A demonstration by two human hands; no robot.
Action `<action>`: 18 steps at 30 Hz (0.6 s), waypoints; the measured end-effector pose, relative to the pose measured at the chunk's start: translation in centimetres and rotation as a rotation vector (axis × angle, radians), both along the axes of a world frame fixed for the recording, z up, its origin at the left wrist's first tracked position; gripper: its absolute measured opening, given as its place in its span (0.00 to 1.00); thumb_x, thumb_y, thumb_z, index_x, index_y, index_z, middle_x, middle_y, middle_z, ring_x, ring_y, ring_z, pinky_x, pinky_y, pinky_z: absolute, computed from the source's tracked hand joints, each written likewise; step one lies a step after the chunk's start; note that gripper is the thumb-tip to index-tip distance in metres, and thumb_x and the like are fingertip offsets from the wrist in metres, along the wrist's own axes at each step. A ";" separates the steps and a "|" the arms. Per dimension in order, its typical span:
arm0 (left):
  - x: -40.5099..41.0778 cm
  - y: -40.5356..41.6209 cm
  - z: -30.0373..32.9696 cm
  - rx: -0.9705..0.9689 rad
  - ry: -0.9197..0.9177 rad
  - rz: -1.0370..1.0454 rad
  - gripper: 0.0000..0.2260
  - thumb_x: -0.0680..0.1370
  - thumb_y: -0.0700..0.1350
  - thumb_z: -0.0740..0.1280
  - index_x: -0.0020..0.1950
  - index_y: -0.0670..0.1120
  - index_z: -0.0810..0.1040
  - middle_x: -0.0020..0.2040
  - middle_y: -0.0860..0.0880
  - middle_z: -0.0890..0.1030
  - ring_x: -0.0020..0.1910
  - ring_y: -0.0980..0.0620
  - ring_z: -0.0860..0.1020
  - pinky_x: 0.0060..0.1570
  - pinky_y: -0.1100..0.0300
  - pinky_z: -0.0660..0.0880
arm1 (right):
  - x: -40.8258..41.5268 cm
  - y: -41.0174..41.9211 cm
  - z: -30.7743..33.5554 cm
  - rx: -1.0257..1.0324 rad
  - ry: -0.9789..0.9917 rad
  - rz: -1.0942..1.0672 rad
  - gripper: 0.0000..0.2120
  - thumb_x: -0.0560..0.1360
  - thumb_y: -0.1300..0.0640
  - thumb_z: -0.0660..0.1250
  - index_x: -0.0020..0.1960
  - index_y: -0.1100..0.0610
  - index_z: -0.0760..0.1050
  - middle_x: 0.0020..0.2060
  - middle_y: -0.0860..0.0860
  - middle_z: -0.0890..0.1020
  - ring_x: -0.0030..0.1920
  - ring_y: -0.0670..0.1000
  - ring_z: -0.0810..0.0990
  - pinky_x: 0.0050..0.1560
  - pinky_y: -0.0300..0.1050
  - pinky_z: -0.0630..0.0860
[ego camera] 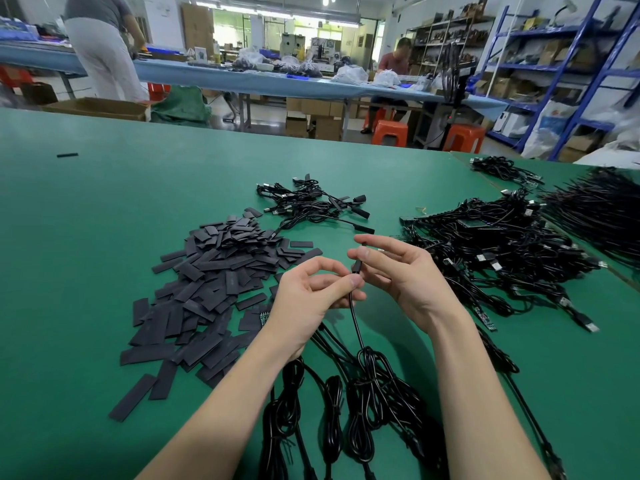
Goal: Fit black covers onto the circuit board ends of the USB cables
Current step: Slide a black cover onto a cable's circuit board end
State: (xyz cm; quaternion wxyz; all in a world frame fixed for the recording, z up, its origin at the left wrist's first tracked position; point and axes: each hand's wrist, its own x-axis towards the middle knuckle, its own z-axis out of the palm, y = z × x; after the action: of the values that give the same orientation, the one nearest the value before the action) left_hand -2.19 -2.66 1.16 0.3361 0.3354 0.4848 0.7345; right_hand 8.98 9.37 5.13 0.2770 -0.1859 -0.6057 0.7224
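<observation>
From the head view, a green desk (104, 220) fills the lower part, and beyond it lies a workshop with a long blue table (242, 81), blue shelving (588, 64) at the right, two orange stools (389, 132) and two other people, one standing at far left, one seated at the blue table.

The two hands meet above the middle of the desk. The left hand (308, 299) pinches a thin black cable (356, 327) between thumb and forefinger. The right hand (401, 271), fingers loosely curled, holds the cable's upper end, where a small black cover (356, 265) sits between thumb and forefinger; whether the cover is fully on cannot be told. The cable drops from the hands to a coiled bundle (370, 382) near the wrists.

Left of the left hand lies a heap of flat black covers (207, 289), too many to count. Beyond the hands sits a small cluster of finished cables (311, 202). Right of the right hand spreads a large tangle of cables (502, 254). Below the wrists lie about four coiled cables.
</observation>
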 end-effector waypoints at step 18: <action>-0.6 0.6 -0.3 -0.005 -0.100 0.112 0.06 0.76 0.37 0.74 0.47 0.44 0.78 0.41 0.43 0.86 0.35 0.53 0.79 0.33 0.65 0.72 | 0.1 0.0 0.1 0.076 -0.290 0.079 0.29 0.67 0.43 0.76 0.64 0.52 0.79 0.51 0.52 0.87 0.46 0.53 0.87 0.46 0.45 0.83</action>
State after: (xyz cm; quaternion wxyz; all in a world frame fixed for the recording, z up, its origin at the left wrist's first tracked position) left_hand -2.76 -2.10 0.85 0.3193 0.2697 0.4872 0.7667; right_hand 9.08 9.41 5.26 0.1648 -0.2538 -0.6731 0.6748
